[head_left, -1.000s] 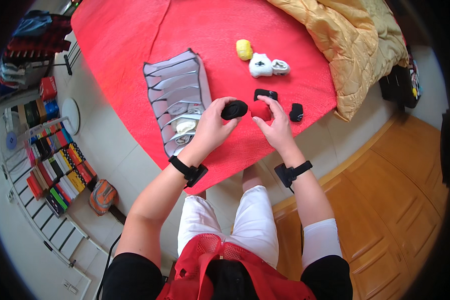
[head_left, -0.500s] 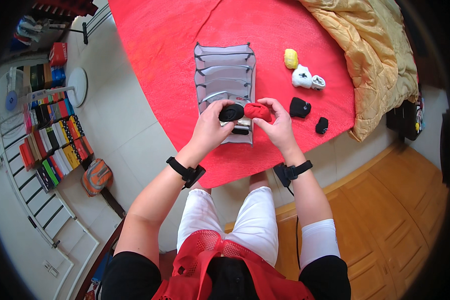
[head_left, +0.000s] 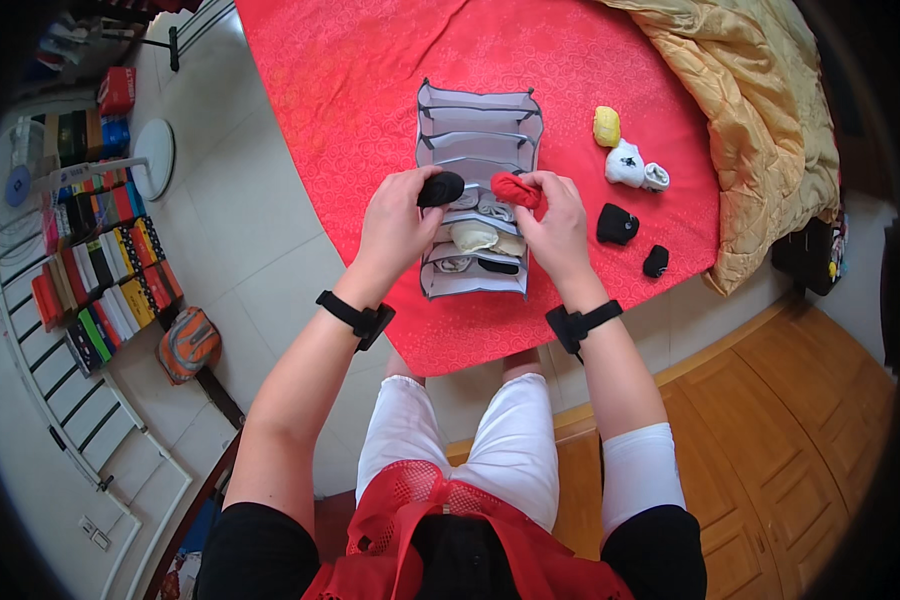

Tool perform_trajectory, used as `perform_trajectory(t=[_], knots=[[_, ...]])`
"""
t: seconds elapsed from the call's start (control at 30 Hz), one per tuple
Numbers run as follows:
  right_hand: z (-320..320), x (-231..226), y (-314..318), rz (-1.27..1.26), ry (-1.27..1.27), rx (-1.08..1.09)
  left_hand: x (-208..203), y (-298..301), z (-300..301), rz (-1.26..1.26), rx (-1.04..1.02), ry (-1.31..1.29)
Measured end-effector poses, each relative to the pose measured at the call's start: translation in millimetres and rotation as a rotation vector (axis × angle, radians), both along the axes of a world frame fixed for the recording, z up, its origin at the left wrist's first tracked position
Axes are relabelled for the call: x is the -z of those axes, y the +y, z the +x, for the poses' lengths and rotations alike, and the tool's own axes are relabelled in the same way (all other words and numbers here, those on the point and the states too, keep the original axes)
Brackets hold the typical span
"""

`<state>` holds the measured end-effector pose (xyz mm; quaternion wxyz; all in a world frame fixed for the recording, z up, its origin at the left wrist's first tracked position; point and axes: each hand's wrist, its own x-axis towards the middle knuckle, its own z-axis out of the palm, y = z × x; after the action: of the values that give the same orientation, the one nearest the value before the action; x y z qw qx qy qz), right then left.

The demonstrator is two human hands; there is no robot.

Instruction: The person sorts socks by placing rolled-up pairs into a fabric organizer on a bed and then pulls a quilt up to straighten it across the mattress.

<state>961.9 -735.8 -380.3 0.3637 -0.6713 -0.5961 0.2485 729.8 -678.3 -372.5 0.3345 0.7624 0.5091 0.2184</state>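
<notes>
A grey fabric organizer box [head_left: 475, 118] with a row of compartments stands on the red bedspread. My left hand [head_left: 402, 212] is closed on a rolled black sock [head_left: 441, 189] over the box's left side. Opposite it, my right hand [head_left: 558, 222] pinches a rolled red sock [head_left: 515, 189] above the right side. Between the hands, compartments nearer me hold grey rolled socks [head_left: 494, 207], cream rolled socks [head_left: 473, 237] and, in the nearest one, grey and black rolls. The farther compartments look bare, though my hands cover part of the middle.
Right of the box lie a yellow roll [head_left: 607, 126], a white roll [head_left: 625, 163], a smaller white roll [head_left: 656, 177] and two black rolls [head_left: 617, 224]. A gold quilt [head_left: 740, 120] is bunched at the far right. Books [head_left: 110, 270] fill a shelf on the left.
My hands have moved apart and away from me, carrying the black and red socks farther over the box. The near compartments now show more fully. The whole view has shifted slightly.
</notes>
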Motion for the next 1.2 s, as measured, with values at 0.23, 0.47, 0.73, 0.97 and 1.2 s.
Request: perform_trajectory(t=[0.23, 0.47, 0.73, 0.97, 1.2], knots=[[0, 23, 27, 0.046, -0.267, -0.200, 18, 22, 15, 0.212, 0.155, 0.153], [7, 31, 35, 0.044, -0.409, -0.342, 39, 26, 15, 0.194, 0.218, 0.280], [9, 33, 44, -0.013, -0.484, -0.365, 43, 27, 19, 0.310, 0.242, 0.403], [2, 52, 47, -0.013, -0.685, -0.509, 52, 32, 26, 0.296, 0.263, 0.572], [-3, 66, 47, -0.038, -0.771, -0.527, 62, 33, 32, 0.325, 0.243, 0.657]])
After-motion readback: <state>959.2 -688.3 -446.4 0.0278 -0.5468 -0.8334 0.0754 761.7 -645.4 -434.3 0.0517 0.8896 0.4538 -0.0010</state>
